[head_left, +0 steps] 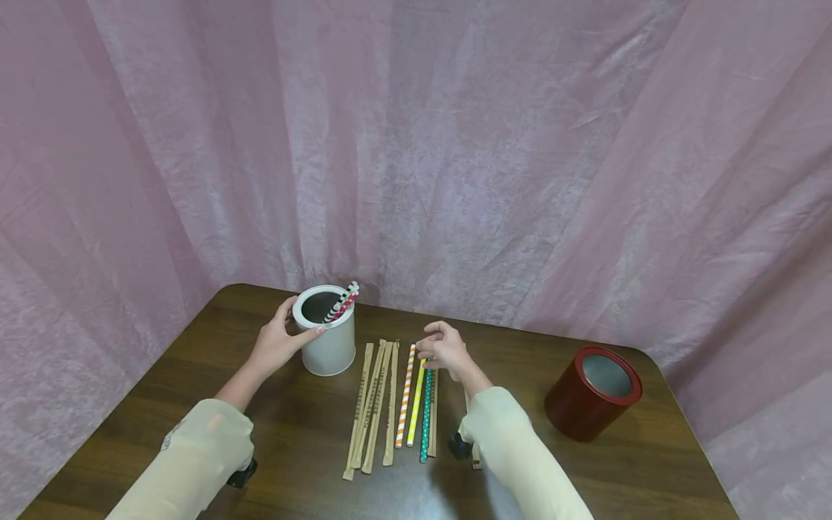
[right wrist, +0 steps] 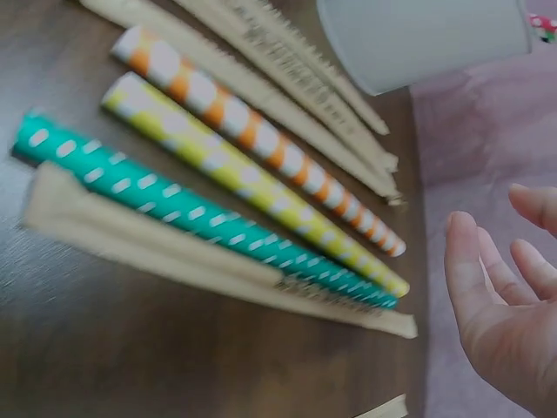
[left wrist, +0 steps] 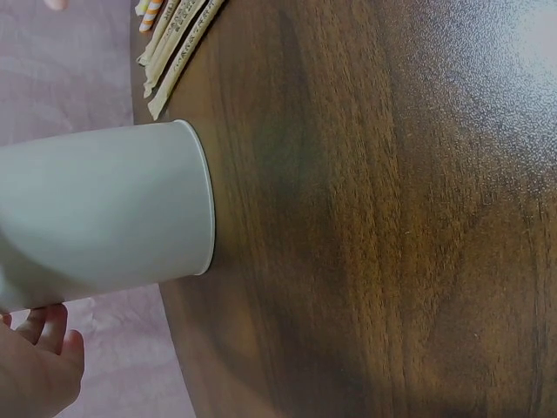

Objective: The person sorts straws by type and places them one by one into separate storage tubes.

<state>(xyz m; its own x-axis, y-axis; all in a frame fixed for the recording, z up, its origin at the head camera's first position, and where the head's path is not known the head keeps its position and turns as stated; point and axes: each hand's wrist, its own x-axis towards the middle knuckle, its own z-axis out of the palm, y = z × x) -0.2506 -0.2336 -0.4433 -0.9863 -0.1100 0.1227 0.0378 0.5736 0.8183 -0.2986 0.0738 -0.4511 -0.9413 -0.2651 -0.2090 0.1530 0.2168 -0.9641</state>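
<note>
My left hand [head_left: 273, 347] holds a white can [head_left: 329, 350] by its upper part, thumb at the near rim and fingers on the far left side. Two patterned paper straws [head_left: 342, 302], one black-striped and one red, lean inside it with their ends above the rim. My right hand [head_left: 448, 350] hovers over the far ends of the loose straws, fingers loosely bent and holding nothing. Beneath it lie an orange-striped straw [head_left: 405, 397], a yellow straw [head_left: 416, 408] and a green dotted straw [right wrist: 165, 200], side by side.
Several paper-wrapped straws [head_left: 373, 412] lie between the can and the orange straw. One more wrapped straw [right wrist: 157, 252] lies against the green one; another [head_left: 477, 456] is partly hidden by my right sleeve. A red can [head_left: 572, 404] stands at the right of the wooden table [head_left: 286, 448]. Pink curtains hang behind.
</note>
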